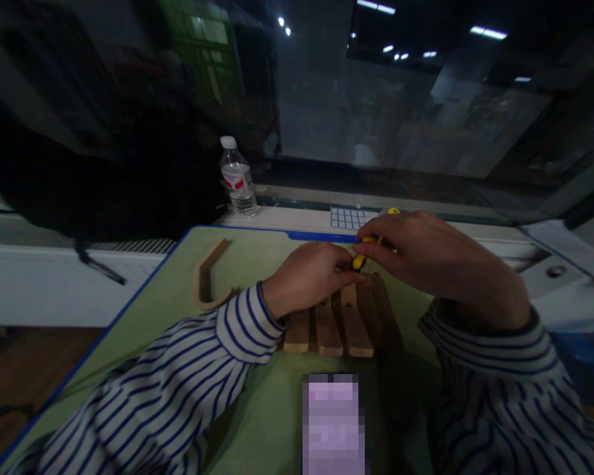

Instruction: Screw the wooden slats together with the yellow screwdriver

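Note:
My right hand [410, 254] is closed on the yellow-and-black handle of a small screwdriver [360, 260], tilted above the far ends of several wooden slats. My left hand [309, 274] lies over those slats, its thumb and fingertips pinched beside the screwdriver's lower end. What sits between those fingertips is hidden. Side by side, the wooden slats [358, 330] lie on the pale green tabletop [262, 402], with small dark holes showing in them. My left hand and sleeve cover part of the slats on the left.
A bent wooden piece [202, 280] lies at the table's left. Beyond the far edge stand a water bottle [238, 181] and a blue-gridded card [349, 218] on the sill by the window. A phone [332, 425], its screen blurred, lies in front. Dark fabric [129, 178] hangs at left.

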The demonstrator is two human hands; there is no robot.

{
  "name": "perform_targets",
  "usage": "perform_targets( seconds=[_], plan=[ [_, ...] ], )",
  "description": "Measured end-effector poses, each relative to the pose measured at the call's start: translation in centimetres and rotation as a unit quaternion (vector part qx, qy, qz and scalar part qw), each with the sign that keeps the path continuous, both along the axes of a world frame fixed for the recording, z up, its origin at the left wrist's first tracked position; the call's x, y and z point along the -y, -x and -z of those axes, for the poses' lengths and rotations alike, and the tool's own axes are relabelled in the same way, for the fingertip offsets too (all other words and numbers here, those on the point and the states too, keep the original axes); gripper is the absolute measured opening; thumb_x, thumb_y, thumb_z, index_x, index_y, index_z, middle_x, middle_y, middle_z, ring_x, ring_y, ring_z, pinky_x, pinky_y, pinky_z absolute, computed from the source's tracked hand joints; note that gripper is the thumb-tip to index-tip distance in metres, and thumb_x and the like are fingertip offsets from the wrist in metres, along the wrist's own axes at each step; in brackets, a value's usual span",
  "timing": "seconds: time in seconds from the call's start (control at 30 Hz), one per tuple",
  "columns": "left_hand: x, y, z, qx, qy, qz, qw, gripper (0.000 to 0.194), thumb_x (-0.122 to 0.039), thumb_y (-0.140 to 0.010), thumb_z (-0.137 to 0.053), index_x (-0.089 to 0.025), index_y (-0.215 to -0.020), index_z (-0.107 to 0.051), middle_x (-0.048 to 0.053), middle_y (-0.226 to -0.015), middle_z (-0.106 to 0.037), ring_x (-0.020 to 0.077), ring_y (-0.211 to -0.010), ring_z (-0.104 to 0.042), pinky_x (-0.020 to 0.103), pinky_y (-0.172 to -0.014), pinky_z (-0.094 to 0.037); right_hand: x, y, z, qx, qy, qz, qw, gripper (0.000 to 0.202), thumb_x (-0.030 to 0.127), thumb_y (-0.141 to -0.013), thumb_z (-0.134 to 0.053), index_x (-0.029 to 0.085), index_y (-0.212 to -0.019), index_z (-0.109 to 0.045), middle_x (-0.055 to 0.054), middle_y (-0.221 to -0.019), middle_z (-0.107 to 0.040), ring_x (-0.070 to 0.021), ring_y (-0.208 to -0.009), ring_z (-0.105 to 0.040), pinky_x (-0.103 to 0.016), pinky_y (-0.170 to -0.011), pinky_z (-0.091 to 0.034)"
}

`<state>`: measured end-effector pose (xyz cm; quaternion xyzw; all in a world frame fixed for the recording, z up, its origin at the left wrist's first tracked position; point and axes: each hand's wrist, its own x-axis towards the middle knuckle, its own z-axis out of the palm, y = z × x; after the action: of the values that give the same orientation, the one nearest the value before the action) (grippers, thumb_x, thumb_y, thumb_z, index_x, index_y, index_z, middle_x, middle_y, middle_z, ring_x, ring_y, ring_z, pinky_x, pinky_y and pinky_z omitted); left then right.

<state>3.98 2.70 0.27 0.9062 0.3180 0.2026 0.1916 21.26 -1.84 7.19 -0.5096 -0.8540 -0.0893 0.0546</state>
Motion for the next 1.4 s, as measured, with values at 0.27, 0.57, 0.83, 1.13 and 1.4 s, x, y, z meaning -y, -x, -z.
perform_targets(
  seconds=[0.27,0.57,0.83,1.13,1.4],
  plan=[
    [-0.11,0.03,0.30,-0.002,-0.014,-0.014,1.000,0.022,-0.036,-0.084,-0.058,-0.019,-0.087,-0.070,0.004,-0.076,-0.069,0.0152,-0.066,-0.059,0.024,-0.057,-0.034,0.29,0.32,-0.06,-0.053,0.010,-0.016,0.998,0.028,0.036,-0.090,-0.046,0.022,-0.107,-0.062,-0.005,-0.106,-0.068,-0.0208,-0.088,-0.063,-0.030,-0.071,-0.042],
    [0.29,0.09,0.16,-0.024,-0.053,-0.038,0.998,0.021,-0.039,-0.083,-0.058,-0.021,-0.082,-0.068,0.002,-0.072,-0.068,0.0161,-0.066,-0.060,0.025,-0.055,-0.033,0.23,0.41,-0.42,-0.072,0.052,-0.040,0.995,0.019,0.019,-0.086,-0.047,0.021,-0.086,-0.066,-0.004,-0.102,-0.069,-0.0193,-0.088,-0.063,-0.029,-0.074,-0.043],
    [0.48,-0.15,0.06,-0.029,-0.049,-0.049,0.997,0.027,-0.043,-0.083,-0.057,-0.019,-0.081,-0.069,0.004,-0.072,-0.068,0.0155,-0.064,-0.060,0.025,-0.055,-0.034,0.19,0.43,-0.40,-0.057,0.037,-0.036,0.997,0.021,0.020,-0.087,-0.047,0.019,-0.091,-0.067,-0.005,-0.099,-0.070,-0.0188,-0.083,-0.063,-0.028,-0.069,-0.041],
    [0.27,-0.14,-0.04,-0.019,-0.028,-0.024,0.999,0.025,-0.037,-0.084,-0.056,-0.017,-0.076,-0.068,0.002,-0.064,-0.064,0.0111,-0.054,-0.051,0.024,-0.051,-0.027,0.22,0.48,-0.45,-0.041,0.029,-0.026,0.998,0.026,0.025,-0.089,-0.046,0.020,-0.107,-0.065,-0.005,-0.096,-0.070,-0.0181,-0.078,-0.063,-0.027,-0.064,-0.039],
    [0.07,-0.19,0.01,-0.011,-0.013,-0.004,1.000,0.026,-0.035,-0.085,-0.055,-0.016,-0.072,-0.067,0.000,-0.059,-0.060,0.0105,-0.052,-0.048,0.025,-0.051,-0.025,0.00,0.32,-0.33,-0.025,0.020,-0.013,0.999,0.025,0.029,-0.090,-0.046,0.020,-0.103,-0.065,-0.005,-0.089,-0.070,-0.0177,-0.073,-0.062,-0.028,-0.062,-0.037]
  ],
)
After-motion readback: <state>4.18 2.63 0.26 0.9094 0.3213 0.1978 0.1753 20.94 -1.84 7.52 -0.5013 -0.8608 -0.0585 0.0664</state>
